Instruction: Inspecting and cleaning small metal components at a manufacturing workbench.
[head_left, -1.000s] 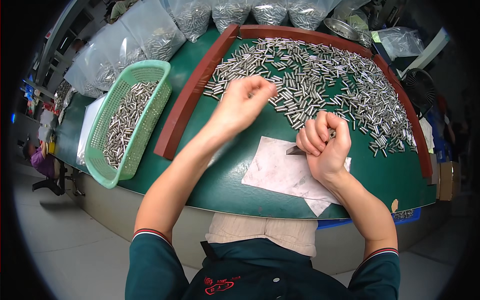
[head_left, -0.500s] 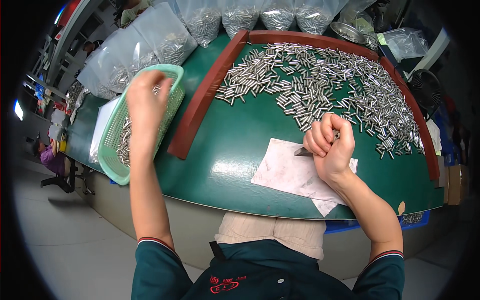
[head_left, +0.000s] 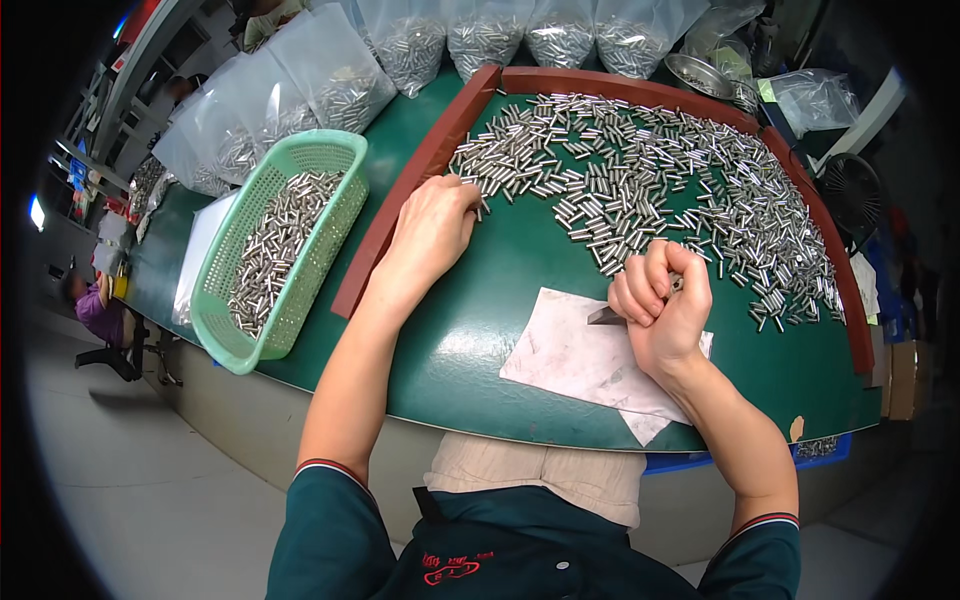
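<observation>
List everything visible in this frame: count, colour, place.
metal pins: many, silver, spread on the table
table: one, green, centre
border strip: one, red-brown, around the pins
basket: one, light green, left, holding pins
plastic bags: several, clear, along the far edge, holding pins
paper sheet: one, white, near edge
small fan: one, black, right
left hand: at the pile's left edge
right hand: fisted over the paper, gripping a small dark tool
</observation>
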